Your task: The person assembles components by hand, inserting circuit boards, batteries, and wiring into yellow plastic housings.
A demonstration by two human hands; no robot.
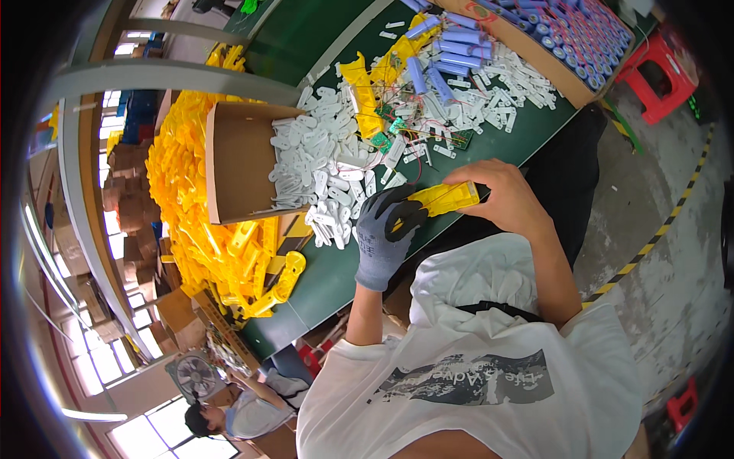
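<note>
A yellow plastic casing [445, 200] is held level between my two hands, just over the front edge of the green table [327, 274]. My left hand [386, 233], in a grey and black glove, closes its fingers on the casing's left end. Bare, my right hand [506, 197] grips the right end with thumb and fingers. Small green circuit boards [397, 125] with thin red and black wires lie just beyond the casing. White plastic pieces [329, 145] are heaped past my left hand. What sits inside the casing is too small to make out.
An open cardboard box [229, 164] lies on its side at the left, beside a large pile of yellow casings [191, 183]. Loose blue battery cells [461, 47] lie at the back, near a carton of cells [514, 44]. A red stool [657, 76] stands right; another person [256, 409] works lower left.
</note>
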